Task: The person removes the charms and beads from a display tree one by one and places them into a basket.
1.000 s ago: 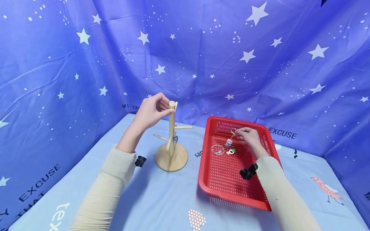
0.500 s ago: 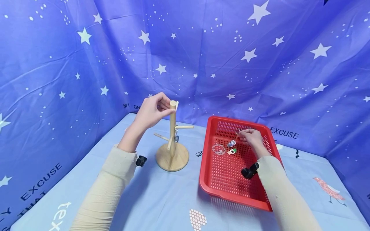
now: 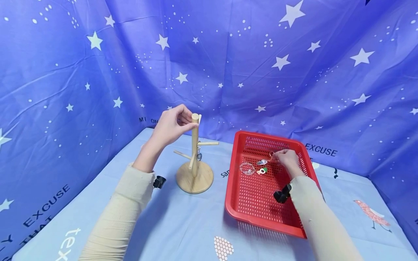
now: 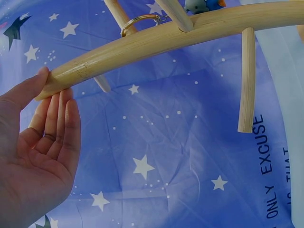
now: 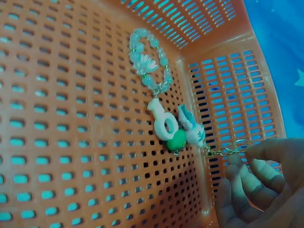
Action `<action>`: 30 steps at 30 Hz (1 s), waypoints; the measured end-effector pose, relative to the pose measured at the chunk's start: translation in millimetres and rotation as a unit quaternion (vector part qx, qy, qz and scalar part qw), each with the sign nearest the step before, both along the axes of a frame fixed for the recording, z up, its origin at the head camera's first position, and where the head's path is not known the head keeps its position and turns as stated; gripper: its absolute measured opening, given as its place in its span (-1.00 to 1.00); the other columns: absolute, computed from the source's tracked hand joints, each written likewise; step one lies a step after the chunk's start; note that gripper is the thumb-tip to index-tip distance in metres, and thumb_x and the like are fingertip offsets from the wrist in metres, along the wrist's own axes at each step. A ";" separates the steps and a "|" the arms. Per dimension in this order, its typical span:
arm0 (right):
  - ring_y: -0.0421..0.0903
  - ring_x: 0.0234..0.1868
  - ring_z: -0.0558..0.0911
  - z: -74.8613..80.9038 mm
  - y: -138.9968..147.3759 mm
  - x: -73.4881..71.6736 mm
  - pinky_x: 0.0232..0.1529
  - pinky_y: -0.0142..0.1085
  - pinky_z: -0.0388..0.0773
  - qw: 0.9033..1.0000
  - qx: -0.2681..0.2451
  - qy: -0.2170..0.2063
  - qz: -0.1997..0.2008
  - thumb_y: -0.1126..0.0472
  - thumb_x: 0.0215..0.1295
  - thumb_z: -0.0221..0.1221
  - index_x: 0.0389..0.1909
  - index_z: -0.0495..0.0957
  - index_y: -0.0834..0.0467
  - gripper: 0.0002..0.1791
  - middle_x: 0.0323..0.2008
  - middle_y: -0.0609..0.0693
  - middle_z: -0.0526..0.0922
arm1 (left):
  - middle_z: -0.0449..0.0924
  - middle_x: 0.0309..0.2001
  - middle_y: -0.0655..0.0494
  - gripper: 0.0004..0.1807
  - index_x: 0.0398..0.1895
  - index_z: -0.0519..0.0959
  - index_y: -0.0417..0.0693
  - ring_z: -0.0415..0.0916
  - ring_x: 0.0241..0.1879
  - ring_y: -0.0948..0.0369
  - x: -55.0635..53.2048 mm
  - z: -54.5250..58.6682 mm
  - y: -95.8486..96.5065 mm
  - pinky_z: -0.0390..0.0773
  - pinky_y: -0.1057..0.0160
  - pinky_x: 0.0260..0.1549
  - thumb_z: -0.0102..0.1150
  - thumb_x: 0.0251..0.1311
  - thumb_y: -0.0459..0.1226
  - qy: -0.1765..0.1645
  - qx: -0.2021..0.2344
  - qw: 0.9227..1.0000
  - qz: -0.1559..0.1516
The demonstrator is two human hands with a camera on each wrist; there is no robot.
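My left hand (image 3: 173, 123) pinches the top of a wooden stand's post (image 4: 114, 58), thumb on one side and fingers on the other. A round base (image 3: 195, 186) and several pegs belong to this stand; a keychain (image 3: 199, 156) hangs on one peg, its gold ring (image 4: 137, 19) visible in the left wrist view. Inside the red basket, my right hand (image 3: 287, 159) pinches the gold ring and chain (image 5: 223, 151) of another keychain. Its whitish figure charm (image 5: 194, 133) lies tilted near the basket floor, beside a white and green charm (image 5: 176, 140) and a beaded loop (image 5: 164, 61).
The red perforated basket (image 3: 229, 188) stands right of the wooden stand, its raised walls around my right hand. A light blue printed cloth (image 3: 183, 224) covers the table. Blue starry fabric (image 3: 209, 65) rises behind and at both sides.
My right hand has moved slightly right and nearer with the keychain; its charm went from hanging upright to lying almost flat. My left hand keeps its hold on the post.
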State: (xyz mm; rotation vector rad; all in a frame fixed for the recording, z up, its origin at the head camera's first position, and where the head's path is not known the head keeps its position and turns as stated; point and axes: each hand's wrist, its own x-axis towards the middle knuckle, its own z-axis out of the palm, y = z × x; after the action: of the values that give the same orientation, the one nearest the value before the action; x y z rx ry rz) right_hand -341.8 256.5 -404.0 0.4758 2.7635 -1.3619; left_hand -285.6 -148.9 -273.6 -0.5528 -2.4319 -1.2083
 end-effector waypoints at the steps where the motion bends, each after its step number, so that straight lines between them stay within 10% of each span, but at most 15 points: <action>1: -0.09 -0.34 0.66 -0.3 1.2 0.4 -0.27 -0.25 0.61 1.000 0.017 -0.004 0.001 0.27 0.29 0.14 -0.31 0.63 0.29 -0.84 -0.48 0.01 0.71 | 0.73 -0.25 -0.11 -0.73 -0.21 0.56 -0.22 0.70 -0.27 0.08 0.2 0.1 0.2 0.68 0.20 -0.21 0.43 0.14 -0.28 0.000 0.001 1.000 -0.001; 16: -0.13 -0.52 0.54 -2.9 11.5 3.0 -0.42 -0.31 0.56 0.999 0.028 -0.043 0.007 0.24 0.35 0.09 -0.51 0.48 0.22 -0.78 -0.65 -0.09 0.48 | 0.73 -0.26 -0.10 -0.73 -0.20 0.56 -0.22 0.70 -0.28 0.08 0.4 1.6 1.8 0.68 0.16 -0.19 0.43 0.15 -0.28 0.003 -0.001 1.000 -0.006; 30: 0.03 -0.14 0.69 12.0 2.8 5.9 -0.02 -0.14 0.68 1.000 -0.022 0.003 0.002 0.19 0.47 -0.01 0.09 0.52 0.39 -0.62 -0.22 0.11 0.68 | 0.72 -0.24 -0.10 -0.73 -0.19 0.56 -0.22 0.70 -0.25 0.07 2.0 2.2 2.2 0.68 0.14 -0.16 0.41 0.16 -0.27 -0.004 -0.006 1.000 -0.003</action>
State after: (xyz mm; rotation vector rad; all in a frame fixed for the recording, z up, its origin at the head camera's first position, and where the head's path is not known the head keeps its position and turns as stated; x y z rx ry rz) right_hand -336.0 259.3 -392.0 0.4642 2.7316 -1.4222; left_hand -283.6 -146.7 -271.4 -0.5604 -2.4478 -1.2016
